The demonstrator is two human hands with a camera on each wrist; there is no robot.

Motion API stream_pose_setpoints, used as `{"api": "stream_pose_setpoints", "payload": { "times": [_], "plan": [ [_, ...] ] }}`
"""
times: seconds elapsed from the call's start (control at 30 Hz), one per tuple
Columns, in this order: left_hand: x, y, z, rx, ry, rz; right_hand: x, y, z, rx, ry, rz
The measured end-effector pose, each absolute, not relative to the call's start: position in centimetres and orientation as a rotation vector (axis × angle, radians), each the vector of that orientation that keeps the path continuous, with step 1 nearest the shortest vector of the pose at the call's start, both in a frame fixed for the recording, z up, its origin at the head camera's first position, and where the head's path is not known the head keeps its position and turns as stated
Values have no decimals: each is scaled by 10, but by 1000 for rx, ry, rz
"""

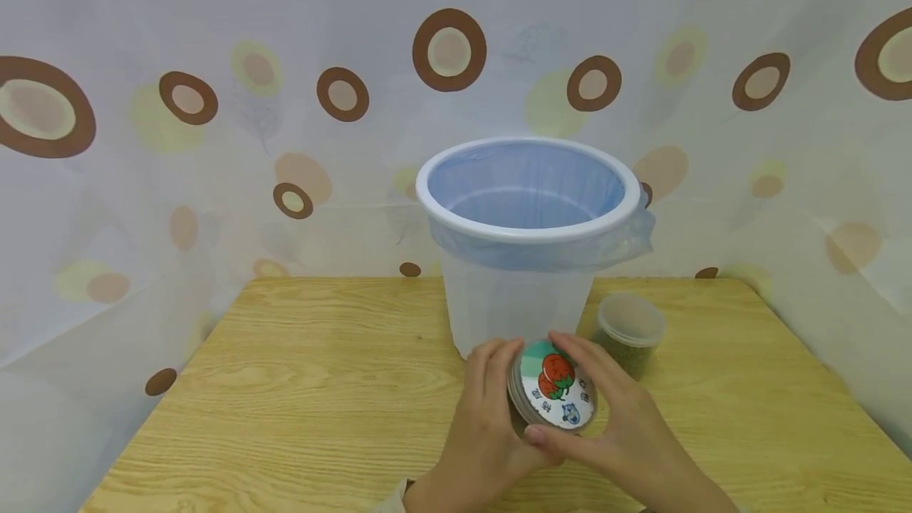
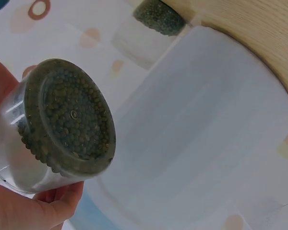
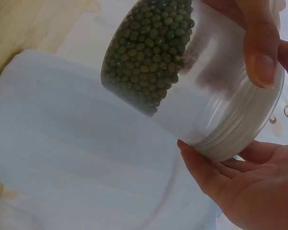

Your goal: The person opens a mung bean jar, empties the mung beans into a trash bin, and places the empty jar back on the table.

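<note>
A clear round jar (image 3: 149,57) is raised off the table, its lower part full of green mung beans. My left hand (image 1: 488,418) grips the jar's side, its thumb showing along the wall in the right wrist view. Curled around the lid (image 1: 559,386), which has a picture of red tomatoes and some characters, is my right hand (image 1: 627,418). In the left wrist view the jar's bottom (image 2: 74,115) faces the camera, beans pressed against it. Whether the lid is loose cannot be seen.
Behind the hands stands a white bucket (image 1: 516,307) lined with a thin blue bag (image 1: 527,180) folded over its rim. A second clear jar (image 1: 630,331), part filled with mung beans, stands right of it on the wooden table (image 1: 306,386). Dotted sheeting encloses the back and sides.
</note>
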State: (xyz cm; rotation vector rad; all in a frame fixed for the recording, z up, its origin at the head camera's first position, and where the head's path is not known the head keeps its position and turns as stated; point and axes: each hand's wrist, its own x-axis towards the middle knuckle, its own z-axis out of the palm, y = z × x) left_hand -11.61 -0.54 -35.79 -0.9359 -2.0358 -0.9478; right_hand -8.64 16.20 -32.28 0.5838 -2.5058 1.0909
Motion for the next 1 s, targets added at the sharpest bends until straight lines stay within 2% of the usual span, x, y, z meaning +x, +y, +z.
{"api": "stream_pose_setpoints", "payload": {
  "times": [0.3,0.77,1.0],
  "plan": [
    [-115,-3,-361,-951,-2114,-1101,-87,164,-324,476,-2501,1078],
    [-120,2,-372,-939,-2225,-1163,-89,167,-322,441,-2493,1112],
    [-116,2,-370,-854,-2289,-1194,-89,166,-324,457,-2428,1132]
  ]
}}
